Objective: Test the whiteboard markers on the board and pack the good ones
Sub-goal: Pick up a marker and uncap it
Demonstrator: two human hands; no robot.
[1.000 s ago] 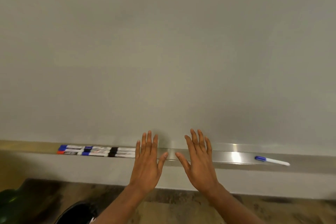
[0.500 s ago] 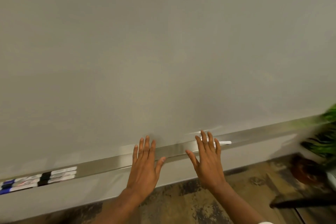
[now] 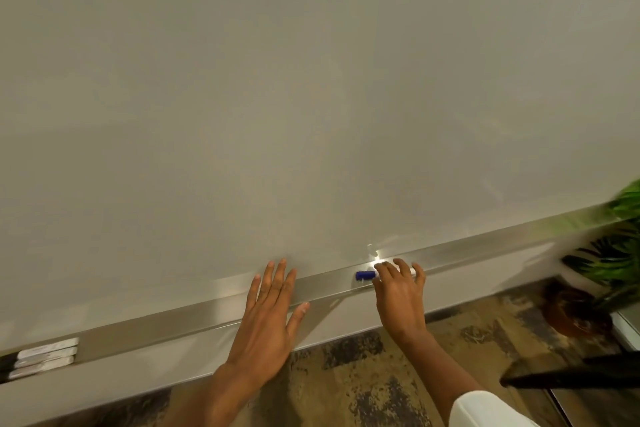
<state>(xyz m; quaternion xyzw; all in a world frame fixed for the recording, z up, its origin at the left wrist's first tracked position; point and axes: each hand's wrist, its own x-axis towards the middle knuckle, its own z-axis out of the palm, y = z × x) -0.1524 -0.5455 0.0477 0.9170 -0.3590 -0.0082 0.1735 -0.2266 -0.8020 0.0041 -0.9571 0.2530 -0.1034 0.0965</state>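
Marker (image 3: pixel 365 274): blue cap, white barrel, lying flat in the tray (image 3: pixel 485 246) under the whiteboard (image 3: pixel 311 97). Right hand (image 3: pixel 398 291) is over its barrel with fingers bent down onto it, cap end sticking out; firm grip or only touch, cannot tell. Left hand (image 3: pixel 266 315) flat, fingers straight and spread, over the tray's front edge. Three more markers (image 3: pixel 46 355) lie at the tray's far left end.

My left hand (image 3: pixel 266 319) is held flat, fingers straight and spread; my right hand (image 3: pixel 398 295) curls fingers over a blue-capped marker (image 3: pixel 364 274).
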